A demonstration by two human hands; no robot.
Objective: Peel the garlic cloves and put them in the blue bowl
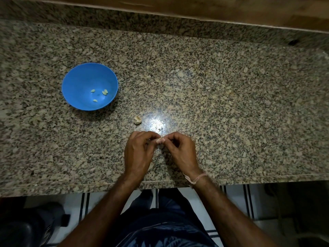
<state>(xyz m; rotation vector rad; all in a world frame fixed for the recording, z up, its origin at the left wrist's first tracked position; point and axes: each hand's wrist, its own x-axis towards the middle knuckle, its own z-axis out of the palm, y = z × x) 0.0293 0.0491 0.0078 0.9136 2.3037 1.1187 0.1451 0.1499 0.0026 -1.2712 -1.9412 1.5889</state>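
Left grip point(138, 152) and right grip point(179, 150) pinch garlic clove point(160, 140); peeled cloves point(105, 92) in blue bowl point(80, 81).

A speckled granite counter point(231, 104) fills the middle of my view, with a wooden strip point(249, 9) along the top edge and white, dark-striped floor tiles point(235, 198) at the bottom.

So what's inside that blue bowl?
The blue bowl holds a few pale peeled garlic cloves lying on its bottom. Nothing covers the inside; the counter beneath it is hidden.
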